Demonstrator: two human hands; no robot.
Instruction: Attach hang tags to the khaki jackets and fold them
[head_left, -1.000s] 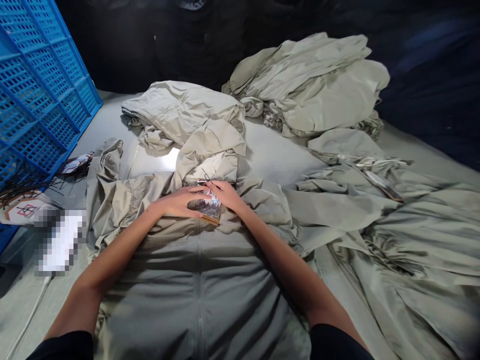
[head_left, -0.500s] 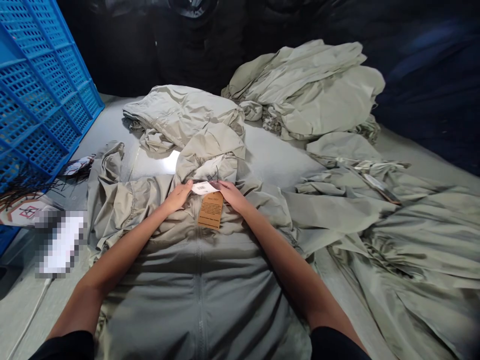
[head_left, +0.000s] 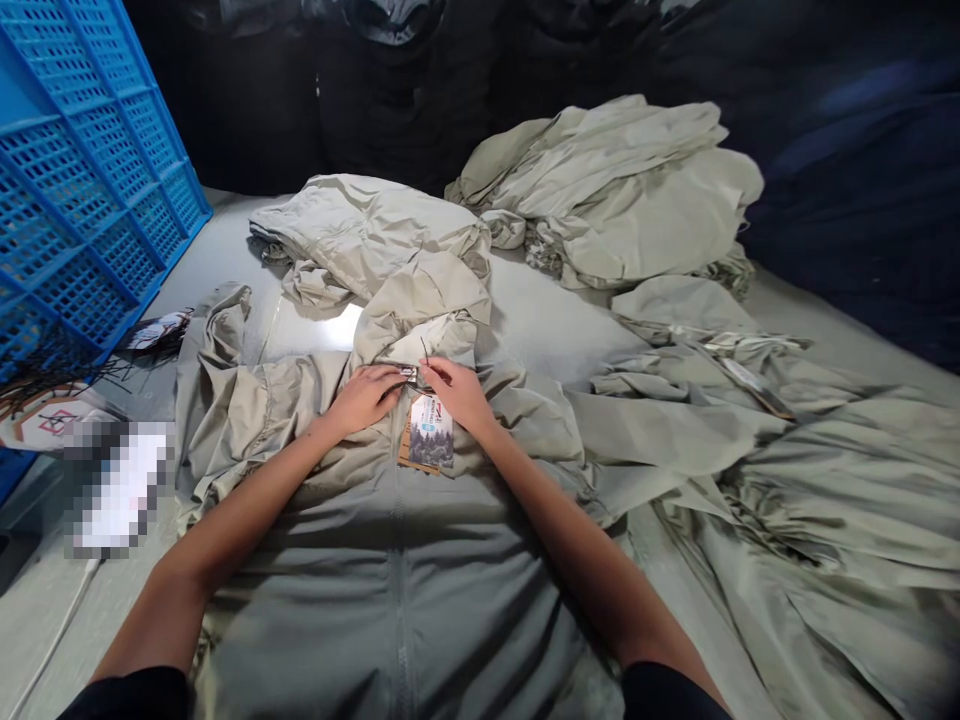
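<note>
A grey-green zip jacket (head_left: pixel 397 580) lies flat in front of me, collar away from me. At the top of its zip rest paper hang tags (head_left: pixel 429 440), a picture card over a brown card. My left hand (head_left: pixel 367 395) has its fingers curled at the zip pull by the collar. My right hand (head_left: pixel 454 390) pinches the thin black tag string just above the cards. Both hands touch the jacket's collar and nearly meet.
Several more pale jackets lie heaped behind (head_left: pixel 375 240), at the back right (head_left: pixel 622 190) and spread on the right (head_left: pixel 787 450). A blue plastic crate (head_left: pixel 75 170) stands at the left. Black tag strings (head_left: pixel 52 370) and loose tags (head_left: pixel 154 328) lie below it.
The picture card, lifted out flat half a second ago with the brown card exposed, now lies over the brown card. Both hands have closed in at the zip top and string.
</note>
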